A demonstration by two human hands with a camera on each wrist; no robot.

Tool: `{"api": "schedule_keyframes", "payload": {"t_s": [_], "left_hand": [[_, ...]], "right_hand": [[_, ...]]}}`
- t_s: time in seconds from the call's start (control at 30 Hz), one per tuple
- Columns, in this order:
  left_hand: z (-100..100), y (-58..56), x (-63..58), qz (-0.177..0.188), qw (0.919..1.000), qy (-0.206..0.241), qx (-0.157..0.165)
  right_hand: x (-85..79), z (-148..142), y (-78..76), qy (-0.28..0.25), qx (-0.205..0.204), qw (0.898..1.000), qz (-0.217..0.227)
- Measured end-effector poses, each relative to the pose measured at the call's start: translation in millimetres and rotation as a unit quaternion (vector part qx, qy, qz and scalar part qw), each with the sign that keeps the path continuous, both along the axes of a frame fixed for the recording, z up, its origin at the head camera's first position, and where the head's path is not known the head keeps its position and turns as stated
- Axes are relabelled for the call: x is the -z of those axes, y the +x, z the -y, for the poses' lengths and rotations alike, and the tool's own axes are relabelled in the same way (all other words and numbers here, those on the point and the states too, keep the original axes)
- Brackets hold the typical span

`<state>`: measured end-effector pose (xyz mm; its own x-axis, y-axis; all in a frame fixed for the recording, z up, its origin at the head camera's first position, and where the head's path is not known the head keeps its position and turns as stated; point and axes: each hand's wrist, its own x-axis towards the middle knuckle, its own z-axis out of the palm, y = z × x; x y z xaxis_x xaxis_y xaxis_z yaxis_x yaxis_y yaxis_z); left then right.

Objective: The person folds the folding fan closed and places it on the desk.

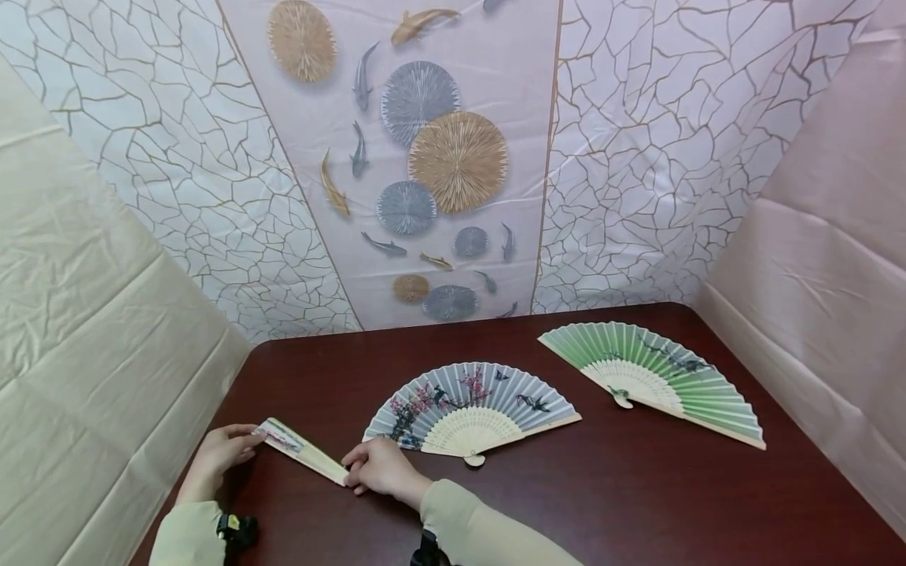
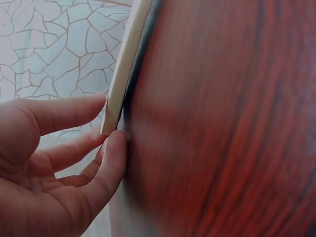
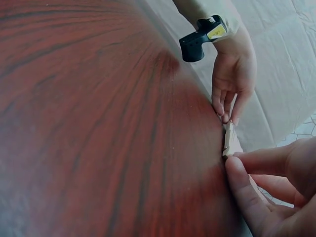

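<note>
A folded hand fan [image 1: 300,454] with pale ribs and a narrow printed strip lies slantwise at the table's left front. Its upper left end is pinched by my left hand [image 1: 218,457], thumb and fingertips on either side of the tip [image 2: 112,116] in the left wrist view. At the lower right end, my right hand [image 1: 385,472] pinches the fan between thumb and fingers; the right wrist view shows this end [image 3: 230,145] close up. Beside the right hand, an open grey-white fan [image 1: 474,428] with pink blossoms and dark birds lies spread.
An open green fan [image 1: 640,381] lies at the back right of the dark red-brown table [image 1: 637,503]. Cream cloth [image 1: 92,330] hangs on the left and pinkish cloth [image 1: 814,259] on the right. Behind the table hangs a patterned cloth [image 1: 453,259] with fish and round motifs.
</note>
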<state>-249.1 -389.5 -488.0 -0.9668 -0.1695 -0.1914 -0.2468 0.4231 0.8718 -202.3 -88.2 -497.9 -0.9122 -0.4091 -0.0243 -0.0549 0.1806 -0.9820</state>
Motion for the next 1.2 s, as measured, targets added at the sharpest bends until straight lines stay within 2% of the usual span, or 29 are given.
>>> {"api": "schedule_keyframes", "payload": {"t_s": [0.33, 0.5, 0.63, 0.87, 1.1, 1.2], "left_hand": [[1, 1.1, 1.9, 0.009, 0.9999, -0.012, 0.001], [-2, 1.8, 3.3, 0.012, 0.9998, 0.0, -0.015], [-6, 4.3, -1.3, -0.005, 0.9995, 0.005, -0.032], [-19, 5.5, -12.8, -0.038, 0.9985, 0.003, -0.039], [-40, 3.2, -22.8, -0.061, 0.9976, 0.009, -0.031], [-49, 5.8, -25.3, -0.067, 0.9974, 0.002, -0.025]], "right_hand": [[5.6, -1, 0.7, 0.003, -0.001, 1.0, -0.008], [9.0, -9, 2.2, 0.009, 0.0, 1.0, -0.012], [6.6, -20, 4.6, 0.013, -0.008, 1.0, -0.016], [2.1, -45, 9.9, 0.062, -0.039, 0.995, -0.061], [1.8, -77, 18.9, 0.028, -0.06, 0.998, -0.011], [3.8, -94, 23.2, 0.001, -0.06, 0.998, 0.012]]}}
